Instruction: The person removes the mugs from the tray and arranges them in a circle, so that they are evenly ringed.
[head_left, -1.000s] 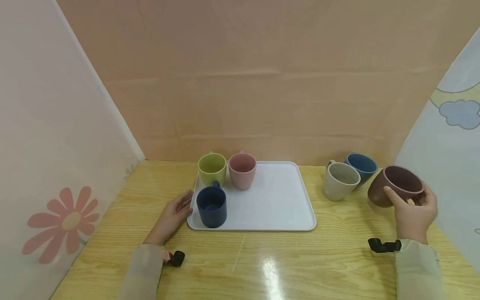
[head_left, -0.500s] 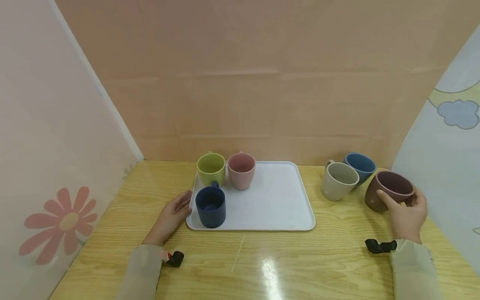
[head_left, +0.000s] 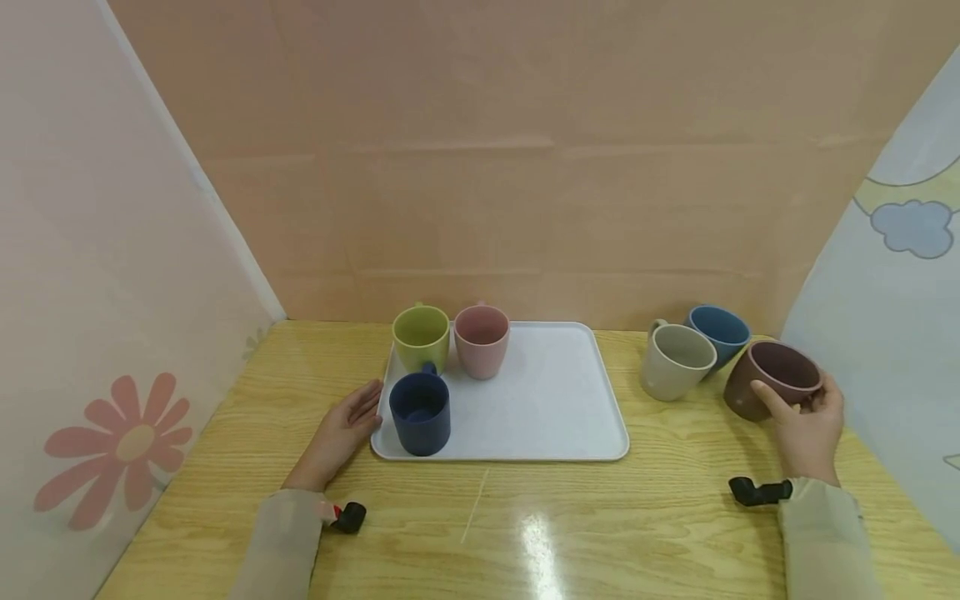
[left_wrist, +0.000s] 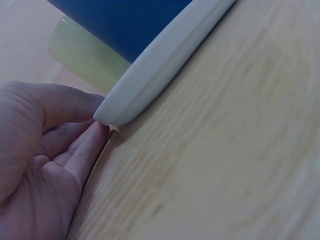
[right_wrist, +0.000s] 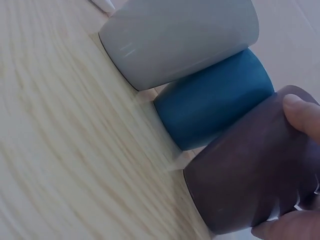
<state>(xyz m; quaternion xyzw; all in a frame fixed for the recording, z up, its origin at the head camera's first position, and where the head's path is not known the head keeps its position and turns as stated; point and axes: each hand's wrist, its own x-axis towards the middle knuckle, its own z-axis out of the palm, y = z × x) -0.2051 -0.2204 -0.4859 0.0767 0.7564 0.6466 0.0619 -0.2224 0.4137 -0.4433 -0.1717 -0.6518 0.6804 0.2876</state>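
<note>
A maroon mug (head_left: 777, 379) stands at the right of the wooden table, its opening leaning slightly toward the right in the head view. My right hand (head_left: 810, 425) grips its near right side, thumb on the near wall and fingers around the far side, partly hidden. A blue mug (right_wrist: 215, 100) and a light grey mug (right_wrist: 180, 40) stand close beside it. At the left, my left hand (head_left: 342, 433) touches the left edge of a white tray (head_left: 547, 400), its fingers fairly straight. In the left wrist view the thumb (left_wrist: 75, 104) and fingertips meet the tray's rim.
On the tray's left part stand a navy mug (head_left: 420, 421), a yellow-green mug (head_left: 422, 337) and a pink mug (head_left: 482, 343). Bare white tray surface shows to their right. An orange-brown backdrop (head_left: 525, 208) rises behind the table, with light printed panels at both sides.
My right hand has moved left and slightly down with the maroon mug, bringing it closer to the blue mug. The left hand stays at the tray's edge.
</note>
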